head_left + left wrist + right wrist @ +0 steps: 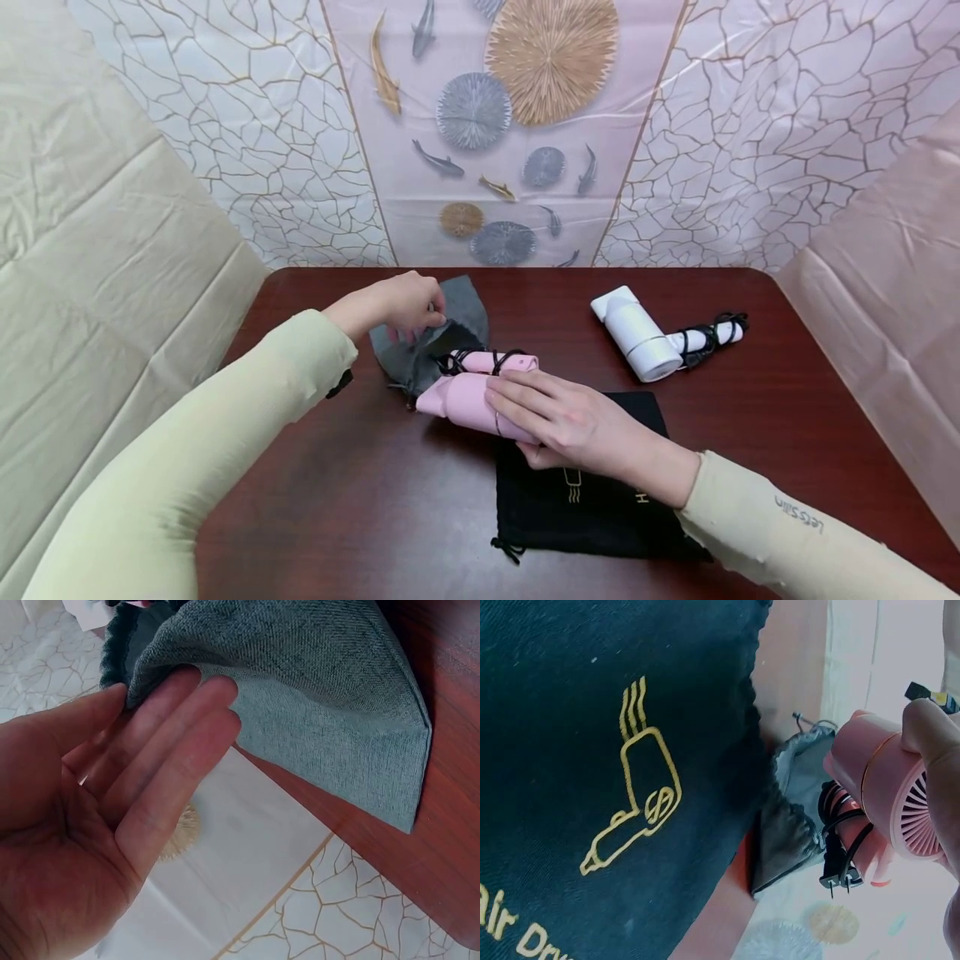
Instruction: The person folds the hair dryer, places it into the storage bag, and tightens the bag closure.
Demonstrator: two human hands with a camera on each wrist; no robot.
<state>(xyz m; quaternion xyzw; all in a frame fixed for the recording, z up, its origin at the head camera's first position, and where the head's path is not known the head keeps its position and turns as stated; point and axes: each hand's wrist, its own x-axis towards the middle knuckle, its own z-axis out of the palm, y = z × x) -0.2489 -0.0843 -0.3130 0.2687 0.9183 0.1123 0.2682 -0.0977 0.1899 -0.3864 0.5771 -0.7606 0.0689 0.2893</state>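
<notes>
Bags: 2 (1 black bag (577,525), 1 gray bag (467,304) left of it). Hair dryers: 2 (1 pink dryer (468,400), 1 white dryer (633,332)).

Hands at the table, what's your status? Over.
Left grip on grey pouch edge. Right grip around pink hair dryer. Dryer near pouch opening; nothing visibly between.

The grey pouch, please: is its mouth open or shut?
Open: the grey pouch gapes, dark inside, where the left hand pinches its edge.
</notes>
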